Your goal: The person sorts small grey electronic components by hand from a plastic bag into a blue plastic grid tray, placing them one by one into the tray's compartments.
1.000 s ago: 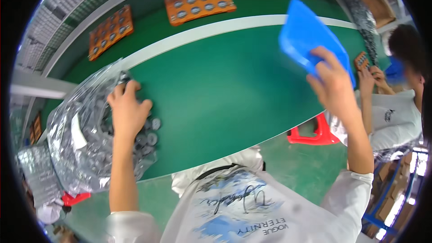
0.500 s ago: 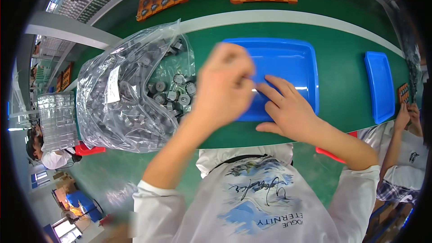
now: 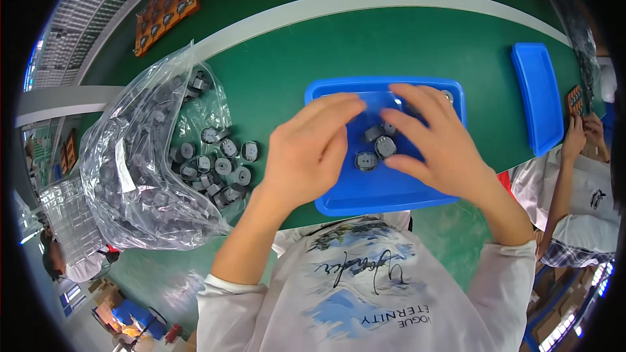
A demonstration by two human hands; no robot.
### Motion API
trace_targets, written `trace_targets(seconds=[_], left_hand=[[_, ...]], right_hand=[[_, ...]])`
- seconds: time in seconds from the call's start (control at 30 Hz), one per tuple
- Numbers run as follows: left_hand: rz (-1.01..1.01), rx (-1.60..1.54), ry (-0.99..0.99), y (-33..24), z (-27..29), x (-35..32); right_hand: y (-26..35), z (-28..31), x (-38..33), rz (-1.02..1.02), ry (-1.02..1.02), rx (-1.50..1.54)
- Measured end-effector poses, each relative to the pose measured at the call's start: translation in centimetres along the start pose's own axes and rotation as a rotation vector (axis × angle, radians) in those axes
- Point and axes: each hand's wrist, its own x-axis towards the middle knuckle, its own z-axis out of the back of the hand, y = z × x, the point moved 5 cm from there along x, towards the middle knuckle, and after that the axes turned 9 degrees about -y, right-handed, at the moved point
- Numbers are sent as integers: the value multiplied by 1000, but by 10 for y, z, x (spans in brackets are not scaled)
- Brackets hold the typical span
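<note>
One left hand [image 3: 303, 150], one right hand [image 3: 440, 146], parts [image 3: 385, 147] between, in the tray [image 3: 378, 188].
Right hand is nearer, thumb and fingers apart beside the parts; left hand half-curled, any hold unclear. Tray's long side runs crosswise; bag [image 3: 147, 212] farther left.

Bright indoor light, fisheye-warped edges

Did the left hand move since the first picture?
Yes, to the right: judged against the plastic bag, the left hand was at its opening and now reaches over the blue tray's left side.
</note>
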Motion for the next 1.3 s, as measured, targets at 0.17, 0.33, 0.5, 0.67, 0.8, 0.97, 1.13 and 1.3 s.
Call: trace_targets(seconds=[0.17, 0.33, 0.5, 0.67, 0.8, 0.97, 1.13, 1.3], left_hand=[[-288, 614, -153, 5, 1, -9], [-214, 636, -97, 14, 7, -18], [-162, 420, -93, 6, 10, -1], [-164, 597, 86, 12, 11, -3], [-47, 485, -73, 17, 15, -14], [-161, 566, 92, 12, 11, -14], [-47, 593, -125, 22, 16, -7], [-145, 544, -34, 25, 13, -4]], right_hand=[[3, -28, 8, -7, 140, 47], [1, -17, 3, -59, 330, 90], [1, -5, 17, -144, 56, -11], [6, -23, 30, -57, 97, -17], [6, -28, 33, -25, 173, 27], [-5, -37, 34, -182, 82, 164], [-5, -27, 31, -181, 179, 24], [-5, -29, 26, -55, 92, 29]])
